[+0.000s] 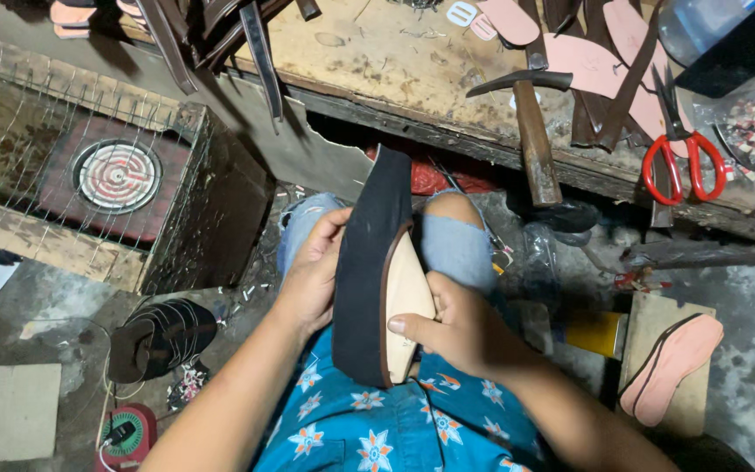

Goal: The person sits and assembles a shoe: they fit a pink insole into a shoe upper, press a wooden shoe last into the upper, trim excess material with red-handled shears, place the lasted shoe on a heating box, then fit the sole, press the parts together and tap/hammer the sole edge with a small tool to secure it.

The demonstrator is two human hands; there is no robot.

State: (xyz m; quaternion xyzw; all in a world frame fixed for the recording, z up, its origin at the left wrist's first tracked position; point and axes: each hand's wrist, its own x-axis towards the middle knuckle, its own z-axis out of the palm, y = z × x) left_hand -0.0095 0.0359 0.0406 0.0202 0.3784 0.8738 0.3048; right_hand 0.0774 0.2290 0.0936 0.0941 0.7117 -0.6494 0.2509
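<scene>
The left hand (312,275) is curled around the outer edge of a black shoe sole (364,280), fingers wrapped behind it and the thumb pressing near its upper rim. The right hand (452,328) grips from the other side, thumb laid flat across a tan insole (405,301) that sits against the sole's inner face. Both hands are closed on the same piece, which stands on edge over the person's lap, between the knees of torn jeans (456,249), toe end pointing up towards the bench.

The insole appears already seated along the sole, its brown edge following the black curve; by the look of it the pressing together is well along, though no strap or upper is on this piece yet. Whether glue lies between the two layers cannot be seen.

Just beyond the fingers, a hammer (530,122) rests over the edge of the wooden workbench (395,61). Further right lie red-handled scissors (683,157) and pink insole cutouts (587,61). Off to the left stands a coil heater (117,177) in a wire-covered box, with finished dark sandals (163,336) on the floor below it. To the right, another pink sole (670,367) lies on a board.

The left fingertips are hidden behind the sole, the sole's lower end is lost against the floral shirt (395,428), and the bench's far clutter is cut off and dim.
</scene>
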